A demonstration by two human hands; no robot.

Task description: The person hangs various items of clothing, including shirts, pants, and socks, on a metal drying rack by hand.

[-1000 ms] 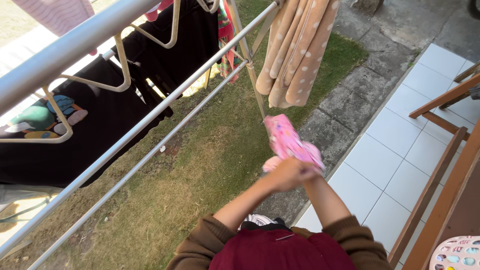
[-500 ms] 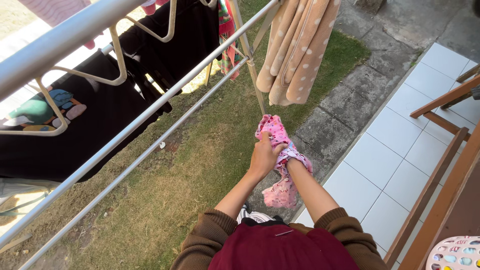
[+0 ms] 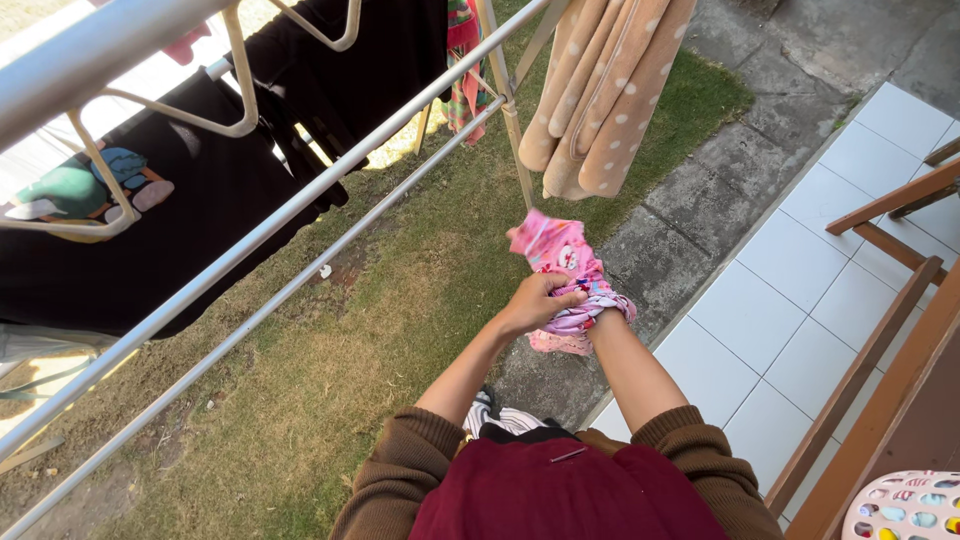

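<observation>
A small pink patterned garment (image 3: 563, 262) is bunched up in front of me, below the drying rack. My left hand (image 3: 536, 300) grips it from the left, fingers curled over the cloth. My right hand (image 3: 598, 308) is pushed inside the garment; the fabric wraps the wrist and hides the fingers. Both forearms are bare, with brown sleeves pushed up at the elbows.
A metal drying rack (image 3: 300, 215) slants across the upper left, holding black garments (image 3: 190, 215) on cream hangers. A tan dotted towel (image 3: 600, 90) hangs above the hands. Grass lies below, white tiles (image 3: 790, 320) to the right, wooden chair frames (image 3: 880, 340) and a plastic basket (image 3: 905, 508).
The pink garment has been pulled up over my right hand. Half a second ago part of it hung below the wrist; now it is bunched around the hand.
</observation>
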